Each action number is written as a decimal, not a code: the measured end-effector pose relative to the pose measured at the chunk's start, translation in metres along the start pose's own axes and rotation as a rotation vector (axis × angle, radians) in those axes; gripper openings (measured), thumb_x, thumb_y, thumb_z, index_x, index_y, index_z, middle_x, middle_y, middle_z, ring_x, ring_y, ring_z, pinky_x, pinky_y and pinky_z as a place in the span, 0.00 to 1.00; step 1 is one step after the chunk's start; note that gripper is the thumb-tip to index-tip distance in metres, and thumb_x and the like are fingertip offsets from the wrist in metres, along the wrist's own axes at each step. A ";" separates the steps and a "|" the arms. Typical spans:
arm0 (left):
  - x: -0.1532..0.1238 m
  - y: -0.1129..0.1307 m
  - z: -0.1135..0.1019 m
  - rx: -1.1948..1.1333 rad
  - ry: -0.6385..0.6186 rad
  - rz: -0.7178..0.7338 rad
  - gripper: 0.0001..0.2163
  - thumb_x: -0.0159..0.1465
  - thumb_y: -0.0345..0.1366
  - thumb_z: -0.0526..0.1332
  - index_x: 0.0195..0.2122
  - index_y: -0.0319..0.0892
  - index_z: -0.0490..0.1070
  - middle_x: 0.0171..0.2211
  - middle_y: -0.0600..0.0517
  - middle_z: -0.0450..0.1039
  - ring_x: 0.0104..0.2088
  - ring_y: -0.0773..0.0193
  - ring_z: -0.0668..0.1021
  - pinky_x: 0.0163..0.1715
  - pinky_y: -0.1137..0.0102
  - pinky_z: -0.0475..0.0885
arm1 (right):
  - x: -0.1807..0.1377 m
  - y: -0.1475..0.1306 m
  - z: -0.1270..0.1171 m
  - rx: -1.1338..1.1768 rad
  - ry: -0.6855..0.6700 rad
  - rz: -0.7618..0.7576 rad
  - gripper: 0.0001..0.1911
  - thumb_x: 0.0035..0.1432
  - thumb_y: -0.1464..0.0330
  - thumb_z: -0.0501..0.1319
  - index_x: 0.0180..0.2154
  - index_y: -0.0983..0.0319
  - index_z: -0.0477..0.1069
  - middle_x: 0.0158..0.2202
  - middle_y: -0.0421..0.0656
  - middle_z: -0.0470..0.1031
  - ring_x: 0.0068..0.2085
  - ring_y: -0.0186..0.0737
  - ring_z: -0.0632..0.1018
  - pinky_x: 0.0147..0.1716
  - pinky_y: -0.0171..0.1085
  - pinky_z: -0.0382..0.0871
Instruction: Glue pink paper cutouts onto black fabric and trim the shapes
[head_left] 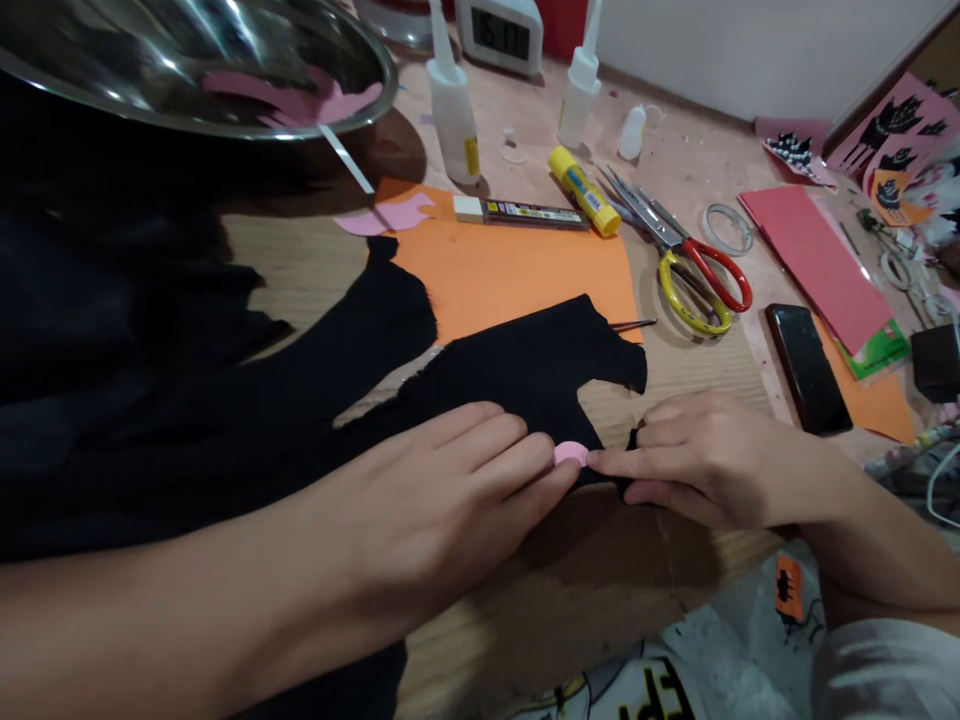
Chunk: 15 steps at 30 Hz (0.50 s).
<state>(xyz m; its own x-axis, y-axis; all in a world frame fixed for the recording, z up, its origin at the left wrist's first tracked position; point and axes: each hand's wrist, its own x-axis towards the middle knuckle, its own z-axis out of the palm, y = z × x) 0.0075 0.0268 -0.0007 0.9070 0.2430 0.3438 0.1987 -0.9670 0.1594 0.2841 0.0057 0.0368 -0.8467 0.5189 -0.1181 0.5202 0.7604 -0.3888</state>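
Black cloth [525,360] with ragged cut edges lies over the table, a notch cut into its right end. On its near edge sits a small rounded pink piece [571,454], perhaps paper or foam. My left hand [465,480] reaches in from the left, fingers closed, pinching this piece from its left side. From the right, my right hand [705,455] touches the piece's other side with its index fingertip. Its remaining fingers are curled on a bit of the black cloth beside the notch. Part of the pink piece is hidden under my left fingers.
Orange sheet [517,270] lies beyond the cloth, with a pink cutout [390,215], a blade case [525,212] and a glue stick [585,190]. Scissors [682,250], a phone [808,370] and glue bottles [454,120] stand around. A metal bowl [150,80] holds pink cutouts.
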 end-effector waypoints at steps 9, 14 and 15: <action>0.003 0.000 0.001 -0.022 0.026 0.001 0.20 0.78 0.26 0.42 0.46 0.35 0.76 0.34 0.51 0.77 0.31 0.62 0.75 0.33 0.69 0.72 | -0.002 0.005 0.001 0.067 0.060 0.009 0.20 0.79 0.64 0.51 0.60 0.63 0.76 0.38 0.48 0.86 0.35 0.44 0.81 0.36 0.40 0.72; 0.002 -0.001 0.007 0.008 0.057 -0.036 0.18 0.77 0.26 0.43 0.48 0.35 0.74 0.31 0.52 0.75 0.29 0.62 0.75 0.31 0.68 0.71 | -0.003 0.005 0.001 0.036 0.052 0.014 0.21 0.79 0.64 0.51 0.61 0.63 0.75 0.37 0.48 0.85 0.37 0.44 0.81 0.37 0.40 0.73; 0.002 -0.001 0.008 0.011 0.057 -0.036 0.17 0.77 0.26 0.44 0.49 0.34 0.74 0.31 0.53 0.75 0.29 0.62 0.75 0.31 0.68 0.71 | -0.003 0.005 0.001 0.023 0.052 0.013 0.21 0.78 0.64 0.51 0.62 0.63 0.75 0.36 0.47 0.85 0.36 0.44 0.81 0.37 0.40 0.73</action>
<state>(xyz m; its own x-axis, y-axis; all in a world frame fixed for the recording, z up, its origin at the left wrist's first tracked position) 0.0122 0.0272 -0.0079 0.8769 0.2810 0.3900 0.2349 -0.9584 0.1623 0.2889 0.0071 0.0342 -0.8328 0.5483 -0.0758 0.5275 0.7448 -0.4087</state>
